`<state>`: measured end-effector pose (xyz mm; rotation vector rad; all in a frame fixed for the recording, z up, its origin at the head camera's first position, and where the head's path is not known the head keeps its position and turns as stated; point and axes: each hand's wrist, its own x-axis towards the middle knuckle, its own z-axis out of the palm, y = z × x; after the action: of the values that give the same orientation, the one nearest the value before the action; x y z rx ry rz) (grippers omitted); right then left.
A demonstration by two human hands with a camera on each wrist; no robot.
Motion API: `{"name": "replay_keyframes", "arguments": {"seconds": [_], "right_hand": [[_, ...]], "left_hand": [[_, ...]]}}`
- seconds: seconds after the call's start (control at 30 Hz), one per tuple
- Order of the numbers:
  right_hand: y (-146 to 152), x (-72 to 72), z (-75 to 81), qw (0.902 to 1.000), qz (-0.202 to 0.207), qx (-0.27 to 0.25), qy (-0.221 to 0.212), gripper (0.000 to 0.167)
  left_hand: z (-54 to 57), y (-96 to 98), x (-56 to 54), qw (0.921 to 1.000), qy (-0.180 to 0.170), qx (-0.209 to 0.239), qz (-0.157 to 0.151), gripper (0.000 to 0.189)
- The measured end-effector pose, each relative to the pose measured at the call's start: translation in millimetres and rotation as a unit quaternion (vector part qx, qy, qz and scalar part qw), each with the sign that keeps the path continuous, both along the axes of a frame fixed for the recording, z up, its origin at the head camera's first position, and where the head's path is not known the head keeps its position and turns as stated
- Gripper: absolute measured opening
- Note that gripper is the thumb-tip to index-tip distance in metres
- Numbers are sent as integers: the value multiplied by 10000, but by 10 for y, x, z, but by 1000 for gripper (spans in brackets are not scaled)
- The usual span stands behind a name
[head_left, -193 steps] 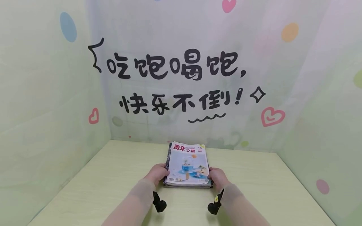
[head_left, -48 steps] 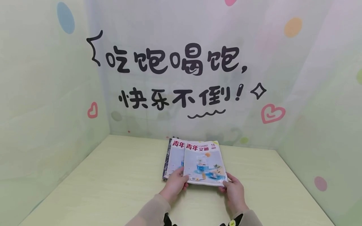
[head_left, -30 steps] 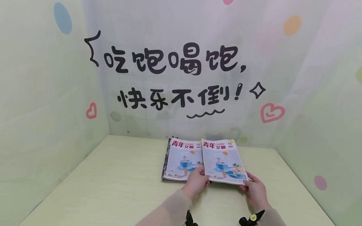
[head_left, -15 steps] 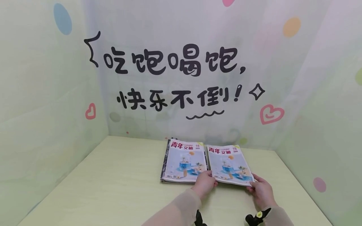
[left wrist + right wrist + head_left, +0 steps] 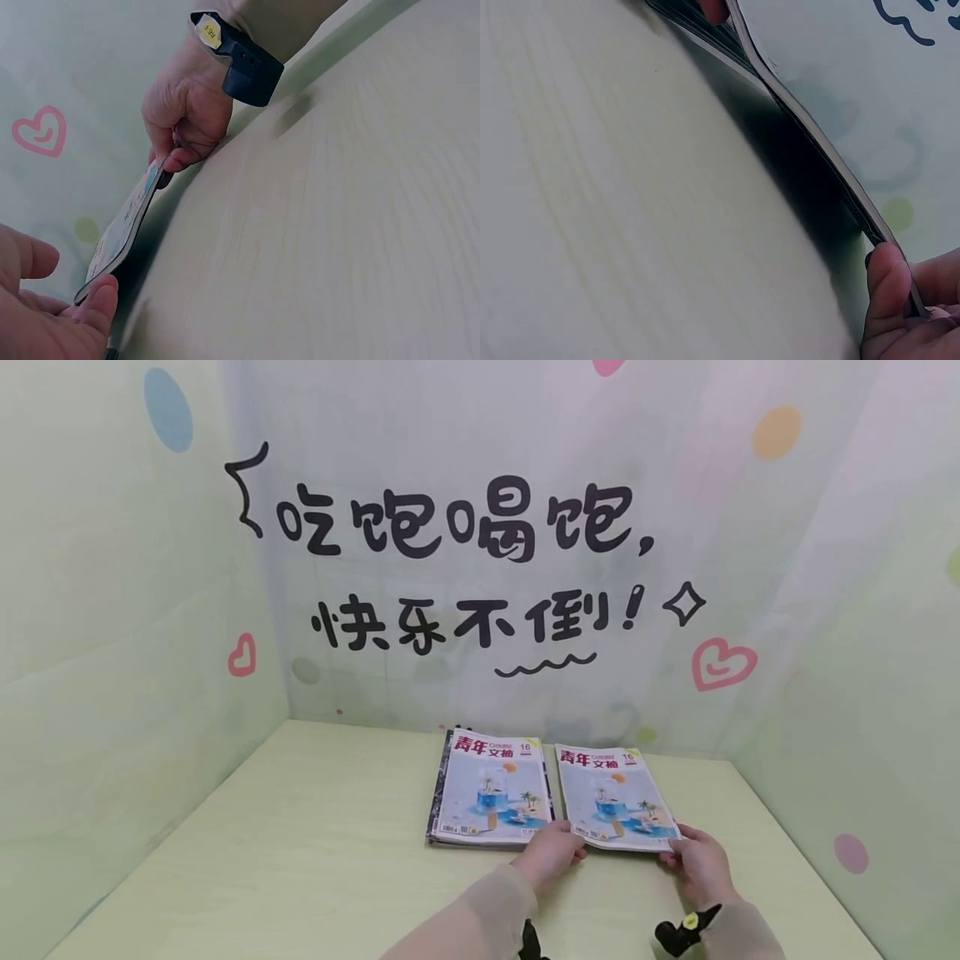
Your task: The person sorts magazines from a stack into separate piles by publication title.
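My left hand (image 5: 553,856) holds the near left corner of a magazine (image 5: 621,802) with a beach-and-ice-lolly cover and red title. At its near right corner my right hand (image 5: 705,864) pinches it, thumb on top and fingers below. Dark shadow shows between the magazine's near edge (image 5: 817,142) and the table in the right wrist view. Just left lies a stack of magazines (image 5: 491,785), its top cover the same design, with a darker cover peeking out at the left side. In the left wrist view, fingers (image 5: 97,304) of my left hand sit under the corner.
The pale wood-grain table (image 5: 300,827) meets a back wall (image 5: 420,693) printed with black Chinese lettering, close behind the magazines. Side walls (image 5: 862,710) enclose it left and right. A black device (image 5: 251,71) is strapped to my right wrist.
Both hands have taken the top magazine off the stack and carried it right, apart from the stack. Over the last half second it has shifted slightly further right.
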<state>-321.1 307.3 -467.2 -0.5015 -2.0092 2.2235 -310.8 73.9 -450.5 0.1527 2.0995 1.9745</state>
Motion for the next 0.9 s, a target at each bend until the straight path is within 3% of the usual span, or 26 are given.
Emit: {"name": "replay_keyframes", "arguments": {"seconds": [0.23,0.4,0.57,0.73,0.9], "right_hand": [[-13,-50,-50,9979,-485,425,58,48],[-49,-49,-80,9926,-992,705,41,45],[-66,-11,-75,9888,-1222,860,-68,44],[-87,59,-18,9757,-1314,1743,-206,43],[-204,129,101,9608,-1008,2583,-36,42]], "left_hand": [[-50,63,12,9993,192,-319,-37,57],[-46,73,54,9988,16,-470,-113,54],[-35,63,92,9980,-38,-607,-159,52],[8,42,149,9972,27,-716,-226,51],[32,-16,187,9976,62,-603,-325,48]]}}
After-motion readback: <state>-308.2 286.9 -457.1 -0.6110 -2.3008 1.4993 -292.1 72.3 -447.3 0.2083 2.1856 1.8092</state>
